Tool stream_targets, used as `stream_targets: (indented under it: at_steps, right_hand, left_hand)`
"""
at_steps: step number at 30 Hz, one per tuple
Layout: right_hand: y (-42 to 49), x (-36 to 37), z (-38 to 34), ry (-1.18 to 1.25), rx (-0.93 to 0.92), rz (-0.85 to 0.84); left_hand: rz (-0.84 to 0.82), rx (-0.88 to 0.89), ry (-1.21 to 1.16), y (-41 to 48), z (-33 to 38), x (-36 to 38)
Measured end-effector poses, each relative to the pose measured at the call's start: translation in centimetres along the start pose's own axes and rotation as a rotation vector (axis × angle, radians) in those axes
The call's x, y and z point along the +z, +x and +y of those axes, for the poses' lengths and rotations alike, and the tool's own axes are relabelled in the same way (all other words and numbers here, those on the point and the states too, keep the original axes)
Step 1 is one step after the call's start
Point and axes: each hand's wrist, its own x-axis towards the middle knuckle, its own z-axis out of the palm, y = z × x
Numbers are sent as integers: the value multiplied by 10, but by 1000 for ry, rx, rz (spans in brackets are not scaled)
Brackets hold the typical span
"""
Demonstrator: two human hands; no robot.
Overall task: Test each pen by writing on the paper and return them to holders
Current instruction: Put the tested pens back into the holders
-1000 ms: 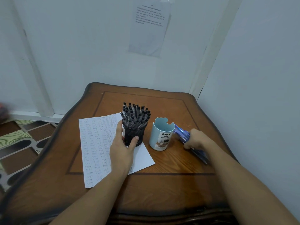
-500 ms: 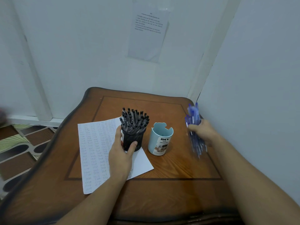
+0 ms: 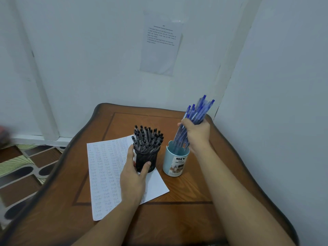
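Fingers of right hand clench blue pens, tips inside pale holder below. Alongside, left hand grips black holder, already full. Return appears nearly complete.

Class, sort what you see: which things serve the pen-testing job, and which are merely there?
Job: blue pens in the right hand, light blue holder, black pens, black holder in the left hand, written-on paper.

Just there: printed sheet on the wall, patterned floor.
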Motion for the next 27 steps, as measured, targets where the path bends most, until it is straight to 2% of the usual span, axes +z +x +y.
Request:
stream_targets:
  at_steps: [8, 14, 22, 27]
  right_hand:
    - [-10, 3, 25, -216, -134, -31]
    - [-5, -6, 36, -207, -52, 14]
    - [-17, -14, 58, -293, 11, -26]
    - [-13, -17, 65, -242, 87, -134]
  left_hand:
    - [-1, 2, -6, 2, -5, 1]
    - [2, 20, -4, 1, -3, 0]
    - [2, 17, -19, 1, -2, -1]
    - [-1, 21, -12, 2, -4, 0]
